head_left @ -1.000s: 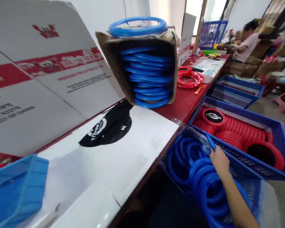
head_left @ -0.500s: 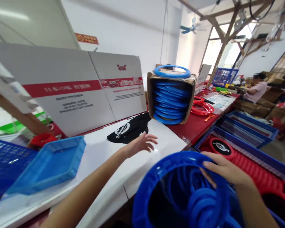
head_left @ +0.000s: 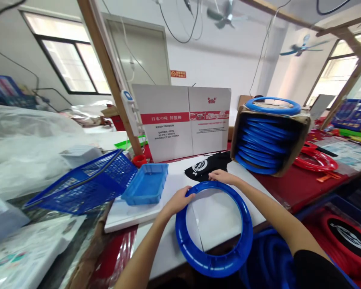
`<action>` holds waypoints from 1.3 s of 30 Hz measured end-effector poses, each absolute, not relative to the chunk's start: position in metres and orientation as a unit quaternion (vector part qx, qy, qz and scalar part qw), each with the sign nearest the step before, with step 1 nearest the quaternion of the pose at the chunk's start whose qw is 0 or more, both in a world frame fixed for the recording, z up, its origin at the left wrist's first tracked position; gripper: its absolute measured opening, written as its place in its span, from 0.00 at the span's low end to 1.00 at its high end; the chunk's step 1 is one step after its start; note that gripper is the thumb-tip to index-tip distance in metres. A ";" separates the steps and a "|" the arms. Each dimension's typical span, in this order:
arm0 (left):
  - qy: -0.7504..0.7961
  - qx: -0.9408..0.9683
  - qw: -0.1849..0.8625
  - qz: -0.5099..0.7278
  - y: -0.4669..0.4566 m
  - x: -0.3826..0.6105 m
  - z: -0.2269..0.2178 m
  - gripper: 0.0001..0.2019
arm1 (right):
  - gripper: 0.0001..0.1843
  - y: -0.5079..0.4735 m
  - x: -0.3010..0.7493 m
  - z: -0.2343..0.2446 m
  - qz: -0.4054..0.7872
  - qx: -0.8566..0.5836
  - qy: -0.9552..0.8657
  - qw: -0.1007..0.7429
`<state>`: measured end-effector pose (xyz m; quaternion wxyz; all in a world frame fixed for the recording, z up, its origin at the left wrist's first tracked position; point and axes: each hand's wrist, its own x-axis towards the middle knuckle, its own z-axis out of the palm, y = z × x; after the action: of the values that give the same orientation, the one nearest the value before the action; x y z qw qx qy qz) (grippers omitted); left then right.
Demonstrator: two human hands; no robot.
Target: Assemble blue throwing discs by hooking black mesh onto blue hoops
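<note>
A blue plastic ring (head_left: pixel 183 241), hollow in the middle, is tilted over the front edge of the white work surface. My left hand (head_left: pixel 180 199) is closed on its upper left rim, thumb on top. At the ring's top edge, my right hand (head_left: pixel 224 177) has its fingers curled over the rim, right beside a piece of black fabric (head_left: pixel 218 162) with white lettering. The fabric lies flat behind the ring; my right fingers partly cover its near edge.
To the left are a shallow blue tray (head_left: pixel 147 182) and a blue mesh basket (head_left: pixel 93 182). A carton packed with blue rings (head_left: pixel 261 140) stands at the back right. Red rings (head_left: pixel 317 160) lie beyond it. Bins of blue rings (head_left: pixel 267 257) and red rings (head_left: pixel 345 237) sit low at right.
The blue ring has come up from the bin at right to the table front. My left hand has moved from near the fabric onto the ring. The view has swung left.
</note>
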<state>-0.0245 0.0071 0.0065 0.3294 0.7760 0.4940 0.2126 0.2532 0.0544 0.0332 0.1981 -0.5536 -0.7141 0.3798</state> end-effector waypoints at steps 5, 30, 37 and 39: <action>0.506 0.788 0.287 0.199 -0.003 -0.031 -0.014 0.29 | 0.11 0.094 0.237 0.004 0.251 -0.582 -0.741 0.222; 0.436 0.846 0.188 0.242 -0.009 -0.037 -0.007 0.20 | 0.17 0.053 0.290 0.048 0.148 -0.550 -0.630 0.528; 0.378 0.649 0.500 0.431 -0.026 -0.015 0.004 0.37 | 0.29 0.018 0.274 0.059 0.567 -0.241 -0.666 0.420; 0.329 0.590 0.626 0.390 -0.031 -0.015 0.010 0.40 | 0.25 0.015 0.268 0.058 0.620 -0.196 -0.698 0.299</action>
<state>-0.0154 -0.0306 0.0097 0.6259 0.5902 0.3289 0.3895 0.2676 0.0149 0.0577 0.2991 -0.1956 -0.6983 0.6202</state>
